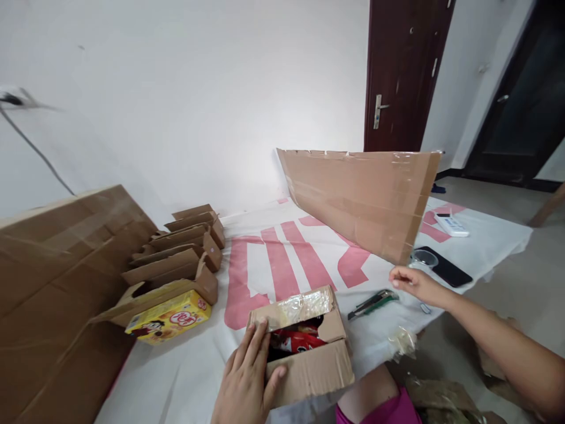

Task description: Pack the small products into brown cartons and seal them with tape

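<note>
A small brown cardboard box (pixel 313 371) sits in front of me with its top flaps parted. Red shiny packets (pixel 298 340) show through the gap. My left hand (pixel 245 371) grips the left end of this box, fingers over the back corner and thumb on the front flap. My right hand (pixel 408 280) is raised to the right, fingertips pinched together; whether anything is between them I cannot make out. Just beyond it lies a clear tape roll (pixel 424 257). A green utility knife (pixel 374 303) rests on the table between the box and my right hand.
Several open cardboard boxes (pixel 194 247) stand in a row at left, with a yellow printed box (pixel 170 318) before them. A large cardboard sheet (pixel 357 197) stands upright behind. A black phone (pixel 445 268) and a white device (pixel 451 225) lie right. Crumpled tape (pixel 402 343) hangs at the table edge.
</note>
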### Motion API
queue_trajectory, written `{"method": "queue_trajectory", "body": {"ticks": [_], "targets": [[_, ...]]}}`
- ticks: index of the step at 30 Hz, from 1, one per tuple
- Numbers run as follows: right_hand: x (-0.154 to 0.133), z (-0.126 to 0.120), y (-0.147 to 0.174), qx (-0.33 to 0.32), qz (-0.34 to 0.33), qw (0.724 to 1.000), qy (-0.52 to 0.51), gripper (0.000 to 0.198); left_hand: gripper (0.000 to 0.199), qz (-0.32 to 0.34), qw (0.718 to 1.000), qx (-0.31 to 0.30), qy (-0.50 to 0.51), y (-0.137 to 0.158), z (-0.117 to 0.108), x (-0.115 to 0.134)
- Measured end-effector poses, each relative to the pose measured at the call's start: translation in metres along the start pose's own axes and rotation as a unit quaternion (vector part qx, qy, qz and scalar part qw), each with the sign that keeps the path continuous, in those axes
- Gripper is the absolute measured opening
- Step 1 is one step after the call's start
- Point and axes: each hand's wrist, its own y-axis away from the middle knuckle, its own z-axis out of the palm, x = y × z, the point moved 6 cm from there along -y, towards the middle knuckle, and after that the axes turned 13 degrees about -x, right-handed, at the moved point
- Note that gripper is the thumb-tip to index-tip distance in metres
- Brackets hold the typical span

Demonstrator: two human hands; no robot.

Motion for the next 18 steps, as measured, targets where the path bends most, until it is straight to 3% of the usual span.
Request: {"method": "queue_trajectory", "body": {"ticks": [6, 9, 12, 15, 18], "targets": [[0.009, 0.071, 0.058, -0.083, 0.127, 0.987, 0.050, 0.003, 0.081, -0.021, 0.999, -0.003, 0.029, -0.008, 0.004, 0.015], [0.010, 0.084, 0.065, -0.066, 0.183, 0.974, 0.115, 0.031, 0.079, -0.029, 0.999, -0.003, 0.039, -0.006, 0.007, 0.016], [0.014, 0.076, 0.063, -0.057, 0.233, 0.946, 0.220, 0.049, 0.069, -0.047, 0.997, -0.007, 0.066, -0.006, 0.006, 0.015], [0.009, 0.065, 0.055, -0.067, 0.205, 0.940, 0.265, 0.032, 0.052, -0.085, 0.988, -0.021, 0.126, -0.007, -0.002, 0.011], [-0.015, 0.060, 0.047, -0.038, 0.111, 0.961, 0.250, 0.015, 0.035, -0.113, 0.968, -0.022, 0.221, 0.000, -0.018, -0.001]]}}
